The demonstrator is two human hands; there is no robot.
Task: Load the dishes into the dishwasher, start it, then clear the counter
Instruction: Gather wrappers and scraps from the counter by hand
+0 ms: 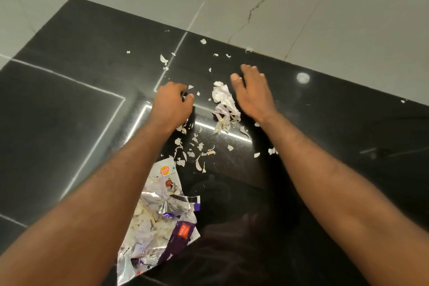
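Note:
Pale garlic and onion peels (197, 146) lie scattered over a glossy black counter (325, 135). A bigger heap of peels and crumpled skin (224, 104) sits between my two hands. My left hand (173, 102) rests on the counter with its fingers curled around small scraps, just left of the heap. My right hand (253, 90) lies flat with fingers apart, its thumb edge against the heap's right side. A torn foil snack wrapper (162, 213) holding more peels and purple sweet wrappers lies near my left forearm.
White marble wall tiles (301, 7) rise behind the counter's back edge. Stray flakes (203, 41) sit close to the wall. A single flake (402, 101) lies far right. Ceiling lights reflect as bright lines on the stone.

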